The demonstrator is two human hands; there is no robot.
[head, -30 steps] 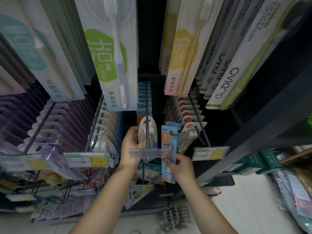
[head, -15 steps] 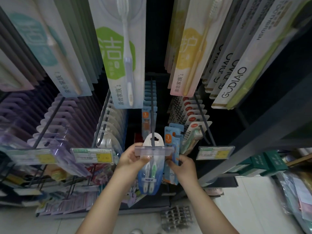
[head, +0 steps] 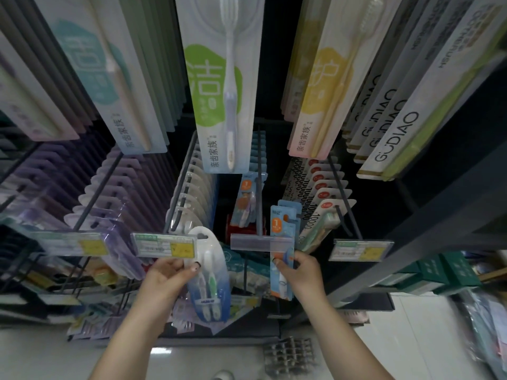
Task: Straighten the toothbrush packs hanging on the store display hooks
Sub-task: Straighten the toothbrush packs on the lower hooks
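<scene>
My left hand (head: 167,275) holds a rounded clear blister pack (head: 210,281) with two toothbrushes inside, off its hook and in front of the left price tag. My right hand (head: 300,270) pinches a blue card pack (head: 282,253) marked with an orange "1", which hangs to the right of the centre hook (head: 258,187). That hook ends in a clear label strip (head: 260,241). More blue packs (head: 247,198) hang further back on the same hook.
Rows of clear packs (head: 189,198) hang on the hook to the left, red-and-white packs (head: 326,196) on the hook to the right. Tall toothbrush cards (head: 219,86) hang overhead. Price tags (head: 164,244) front the hooks. Green boxes (head: 439,272) sit on a shelf at right.
My left hand has pulled the rounded blister pack off the centre hook and carried it left. My right hand still holds the blue card pack by the label strip.
</scene>
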